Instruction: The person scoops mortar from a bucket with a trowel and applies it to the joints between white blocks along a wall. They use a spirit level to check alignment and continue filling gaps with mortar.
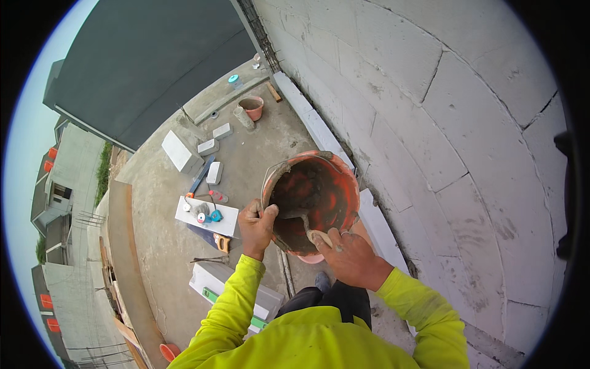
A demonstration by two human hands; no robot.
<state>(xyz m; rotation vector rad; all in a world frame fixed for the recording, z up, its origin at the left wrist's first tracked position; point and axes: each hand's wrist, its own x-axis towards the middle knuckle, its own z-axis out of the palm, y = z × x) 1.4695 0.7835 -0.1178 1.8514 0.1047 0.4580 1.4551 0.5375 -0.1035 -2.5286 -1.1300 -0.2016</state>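
Observation:
In front of me is an orange bucket (pixel 349 184), its inside smeared with grey mortar (pixel 296 189). My left hand (pixel 257 226) grips the bucket's left rim, thumb over the edge. A trowel (pixel 320 237) with a pale wooden handle is held in my right hand (pixel 350 255), fingers wrapped round the handle. The trowel's blade reaches down inside the bucket at the mortar, partly lost in shadow. The thin wire handle of the bucket lies up against its far and left rim.
A wall of large pale blocks (pixel 424 135) rises close on my right. To the left, a white block (pixel 224 216) carries a blue tape measure, with a handsaw (pixel 220 242) beside it. Farther off stand loose blocks (pixel 178 152) and a second bucket (pixel 253 109). A green-marked white block (pixel 212 280) lies near my legs.

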